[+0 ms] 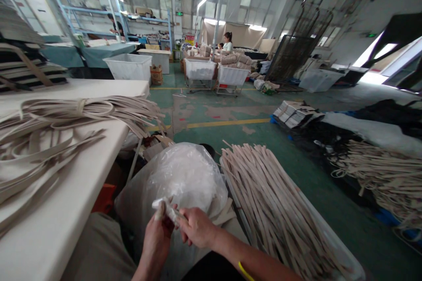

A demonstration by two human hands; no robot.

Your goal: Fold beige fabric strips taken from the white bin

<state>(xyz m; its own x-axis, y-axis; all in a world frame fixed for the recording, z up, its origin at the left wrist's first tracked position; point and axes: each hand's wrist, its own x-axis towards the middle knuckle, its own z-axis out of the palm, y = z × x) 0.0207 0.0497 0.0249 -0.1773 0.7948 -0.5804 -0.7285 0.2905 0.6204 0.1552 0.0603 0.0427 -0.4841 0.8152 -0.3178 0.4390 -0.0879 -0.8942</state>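
Low in the middle of the head view, both my hands meet at a small whitish, shiny piece, possibly plastic or wrapped strap; its exact kind is unclear. My left hand is closed around it from the left, the thumb on top with a pale covering on it. From the right, my right hand pinches the piece's near end between thumb and fingers. Just beyond the hands bulges a large clear plastic bag with white contents. Some beige fabric strips lie by the bag's right side.
At left, a white table carries bundled beige straps. A pale bin full of long beige straps stands at right. Farther right lie strap piles. White carts and two people are in the background.
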